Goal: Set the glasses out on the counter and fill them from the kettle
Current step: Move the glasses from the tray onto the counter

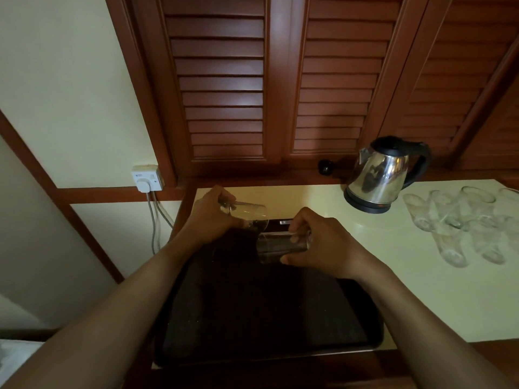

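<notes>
1. Louvred wooden shutters [219, 80] fill the background, and below them a pale counter [421, 290] runs off to the right.
2. At 6 o'clock from the hands, a dark tray [252, 318] lies on the near left part of the counter.
3. At about 2 o'clock stands the steel kettle [384, 175] on its base, lid closed, well apart from both hands.
4. At 3 o'clock a group of glasses [449, 220] is already on the counter, just beside the kettle. Whether they stand or lie I cannot tell.
5. The left hand [210, 217] curls its fingers round the left glass [250, 214], which is tilted, above the far edge of the tray.
6. The right hand [328, 245] grips the right glass [283, 244] on its side, between thumb and fingers. The two glasses are very near each other.
7. I judge the step to be the setting out, and filling is not yet begun. The next move calls for carrying both glasses towards 3 o'clock, turning them upright and setting them down softly, with room left for pouring.
</notes>
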A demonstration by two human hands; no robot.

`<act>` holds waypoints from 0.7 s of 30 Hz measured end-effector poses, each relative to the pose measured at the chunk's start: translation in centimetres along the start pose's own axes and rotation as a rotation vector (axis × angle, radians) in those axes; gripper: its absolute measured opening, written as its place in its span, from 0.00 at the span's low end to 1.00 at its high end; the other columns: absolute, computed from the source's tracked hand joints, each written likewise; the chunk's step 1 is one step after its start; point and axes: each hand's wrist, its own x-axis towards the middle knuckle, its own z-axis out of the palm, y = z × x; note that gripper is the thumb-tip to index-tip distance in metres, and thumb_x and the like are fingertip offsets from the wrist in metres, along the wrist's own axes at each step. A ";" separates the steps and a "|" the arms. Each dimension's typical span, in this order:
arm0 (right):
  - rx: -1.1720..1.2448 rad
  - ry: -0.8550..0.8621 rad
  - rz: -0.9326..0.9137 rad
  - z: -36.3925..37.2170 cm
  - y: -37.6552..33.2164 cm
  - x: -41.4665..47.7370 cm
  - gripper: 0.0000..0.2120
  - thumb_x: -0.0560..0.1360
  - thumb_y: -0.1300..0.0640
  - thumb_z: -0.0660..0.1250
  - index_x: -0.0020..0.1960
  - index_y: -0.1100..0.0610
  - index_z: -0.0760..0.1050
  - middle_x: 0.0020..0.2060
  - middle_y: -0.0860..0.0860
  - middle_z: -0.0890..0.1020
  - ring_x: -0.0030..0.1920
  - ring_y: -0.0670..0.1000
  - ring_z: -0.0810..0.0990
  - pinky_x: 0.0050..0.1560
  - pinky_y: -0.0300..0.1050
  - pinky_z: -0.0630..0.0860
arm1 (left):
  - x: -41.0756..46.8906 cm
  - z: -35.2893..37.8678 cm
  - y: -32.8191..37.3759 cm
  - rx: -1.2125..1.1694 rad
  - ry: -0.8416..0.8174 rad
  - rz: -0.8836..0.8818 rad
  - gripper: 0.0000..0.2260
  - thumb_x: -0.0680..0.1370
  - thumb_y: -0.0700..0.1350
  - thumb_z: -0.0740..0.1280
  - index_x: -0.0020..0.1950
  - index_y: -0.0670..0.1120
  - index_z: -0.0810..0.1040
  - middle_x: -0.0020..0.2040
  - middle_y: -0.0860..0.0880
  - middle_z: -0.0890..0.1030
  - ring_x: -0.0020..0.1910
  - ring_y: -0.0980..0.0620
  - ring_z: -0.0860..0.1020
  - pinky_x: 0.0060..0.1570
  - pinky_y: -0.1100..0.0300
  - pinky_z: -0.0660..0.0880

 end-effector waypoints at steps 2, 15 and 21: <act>0.028 0.030 0.016 0.0 0.8 -0.1 0.25 0.63 0.41 0.80 0.52 0.43 0.70 0.46 0.42 0.82 0.46 0.42 0.81 0.43 0.39 0.78 | -0.4 0.8 0.2 -0.128 0.067 -0.091 0.24 0.69 0.48 0.83 0.59 0.47 0.76 0.54 0.57 0.77 0.52 0.60 0.75 0.44 0.63 0.72; 0.378 0.133 0.155 -1.8 6.0 -1.6 0.33 0.66 0.49 0.80 0.67 0.44 0.68 0.51 0.45 0.84 0.50 0.48 0.84 0.51 0.47 0.82 | -0.7 5.7 3.7 -1.436 -0.032 -0.752 0.24 0.79 0.45 0.73 0.73 0.42 0.72 0.68 0.38 0.78 0.65 0.41 0.80 0.71 0.45 0.75; 0.533 0.186 0.177 -4.5 8.9 -3.4 0.29 0.68 0.57 0.80 0.65 0.43 0.73 0.53 0.47 0.82 0.52 0.49 0.84 0.46 0.41 0.81 | -0.4 9.0 7.5 -1.439 -0.171 -0.652 0.19 0.81 0.43 0.71 0.71 0.43 0.74 0.67 0.39 0.81 0.65 0.39 0.82 0.73 0.41 0.72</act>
